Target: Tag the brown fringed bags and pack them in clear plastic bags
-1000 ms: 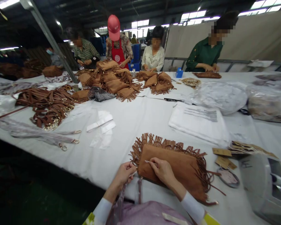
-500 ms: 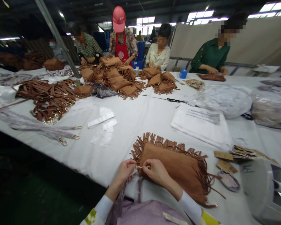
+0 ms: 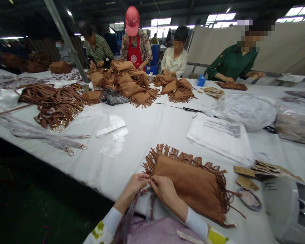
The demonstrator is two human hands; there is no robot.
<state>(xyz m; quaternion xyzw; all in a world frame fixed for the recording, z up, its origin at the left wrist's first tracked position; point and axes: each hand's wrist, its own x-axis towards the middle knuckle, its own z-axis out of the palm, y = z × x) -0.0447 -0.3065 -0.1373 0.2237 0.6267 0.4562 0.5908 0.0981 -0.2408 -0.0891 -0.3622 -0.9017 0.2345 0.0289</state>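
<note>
Seen from the head camera, a brown fringed suede bag (image 3: 193, 184) lies flat on the white table (image 3: 147, 132) right in front of the person, its fringe fanned away toward the far side, so the near left corner is within easy reach. Both hands meet at that corner. The left hand (image 3: 136, 184) is curled nearly closed, its fingertips pinching what looks like a small metal fitting at the corner of the bag, with a wrapped strap (image 3: 132, 211) trailing from it down toward the lap. The right hand (image 3: 165, 189) rests on the suede, fingers bent and pinched against the same spot, seemingly steadying the corner for the left hand; whether it grips the fitting itself cannot be told. Right of the bag lie brown paper tags (image 3: 245, 176), and beyond it a folded white stack (image 3: 220, 137). Far left of the bag sits a tangle of brown straps (image 3: 54, 106) with gold rings. At the far side, past a heap of finished fringed bags (image 3: 129, 84), other people work with their own hands.
</note>
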